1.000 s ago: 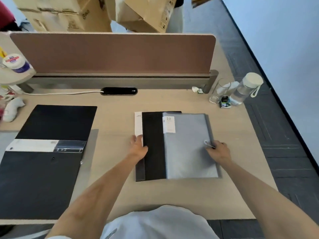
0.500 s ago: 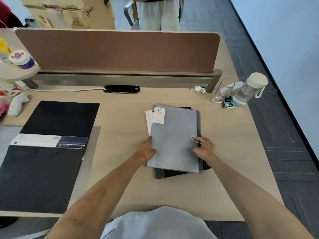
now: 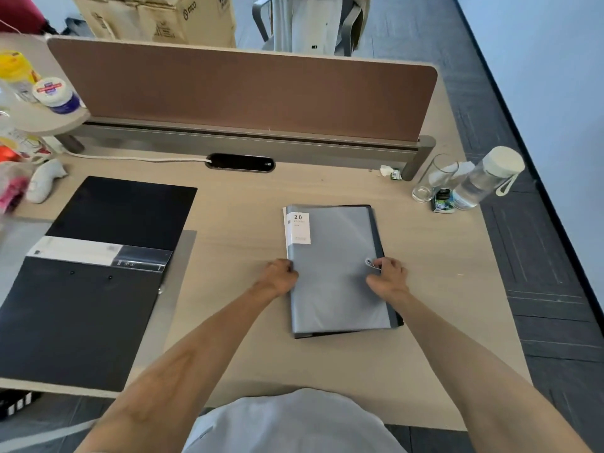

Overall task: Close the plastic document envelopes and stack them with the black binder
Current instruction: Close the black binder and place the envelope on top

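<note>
Well, starting with the vessels at the far right of my feed: a clear drinking glass [image 3: 433, 178] stands just beside a clear plastic bottle with a white cap and loop strap [image 3: 487, 181], which holds a little clear liquid. I cannot tell what the white shape at the glass is. On a raised shelf at far left sits a small white-lidded jar with a red and blue label [image 3: 55, 94]. Brown cardboard boxes [image 3: 157, 18] stand behind the desk.

The surface is a light wood desk [image 3: 248, 223] backed by a brown divider panel [image 3: 245, 89], with a black oval cable port [image 3: 240, 162] at its foot. Grey carpet tiles [image 3: 539, 289] run along a pale blue wall [image 3: 539, 60] on the right.

At left a large black binder [image 3: 98, 282] lies flat and open, a white and clear strip across its middle.

The grey translucent plastic document envelope [image 3: 333, 273] lies at the desk's centre, on top of a thin black cover [image 3: 397, 318] that shows only along the right and near edges. A white label printed "20" [image 3: 299, 228] sits at its far left corner.

The left hand [image 3: 279, 277] has its fingers curled round the envelope's left edge. The right hand [image 3: 389, 277] grips the right edge with curled fingers, its fingertips at a small round metal fastener [image 3: 369, 262].
</note>
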Available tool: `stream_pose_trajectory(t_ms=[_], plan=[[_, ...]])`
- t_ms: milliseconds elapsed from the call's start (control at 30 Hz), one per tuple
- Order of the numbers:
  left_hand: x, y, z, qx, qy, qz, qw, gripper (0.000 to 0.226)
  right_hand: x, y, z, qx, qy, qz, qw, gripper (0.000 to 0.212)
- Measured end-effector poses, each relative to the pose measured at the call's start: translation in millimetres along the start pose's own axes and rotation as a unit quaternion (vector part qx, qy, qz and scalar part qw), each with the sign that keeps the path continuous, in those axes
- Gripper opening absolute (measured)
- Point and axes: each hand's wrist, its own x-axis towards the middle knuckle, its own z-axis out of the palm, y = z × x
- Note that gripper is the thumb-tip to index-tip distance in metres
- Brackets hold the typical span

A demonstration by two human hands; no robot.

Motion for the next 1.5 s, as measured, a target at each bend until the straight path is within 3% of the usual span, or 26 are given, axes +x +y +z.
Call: stream_pose_trajectory(t_ms=[333,467,667,833,933,1067,1167,1400,1500], plan=[[-6.0,-1.1,-10.5,-0.082,-0.064,0.021,0.994,0.03,-17.5,10.2,-6.3,-0.002,0.018,-0.021,1.0,0.044],[-13.5,-19.3,-29.2,-0.105,-0.088,0.04,0.99,0.038,-20.6,-13.7,0.8,-0.112,0.064,-0.117,0.985,0.041],[-28.9,-73.0,-90.1,-0.054,0.075,0.075,0.993,0.034,-31.1,-121.4,59.0,-0.134,0.025,-0.28,0.95,0.031],[-44.8,-139.3,-148.7,-0.017,0.15,0.069,0.986,0.033,-49.9,-211.4,132.3,-0.111,-0.07,-0.359,0.924,0.028],[-48.5,-182.9,-179.5,-0.02,0.176,0.027,0.984,0.033,-62.3,-256.4,173.1,-0.097,-0.138,-0.335,0.927,0.031],[-51.2,-238.1,-210.5,-0.035,0.183,-0.033,0.982,0.037,-72.7,-303.3,219.6,-0.036,-0.2,-0.235,0.951,0.037],[-53.7,-267.5,-229.0,-0.047,0.158,-0.034,0.986,0.045,-71.2,-333.1,246.0,0.03,-0.222,-0.152,0.963,0.051],[-35.3,-316.7,-276.0,-0.019,0.204,-0.059,0.977,0.059,-46.8,-382.6,280.9,0.126,-0.138,-0.067,0.98,0.069],[-17.8,-330.5,-306.3,-0.07,0.241,-0.101,0.963,0.056,-34.3,-395.6,289.9,0.16,-0.092,-0.026,0.983,0.052]])
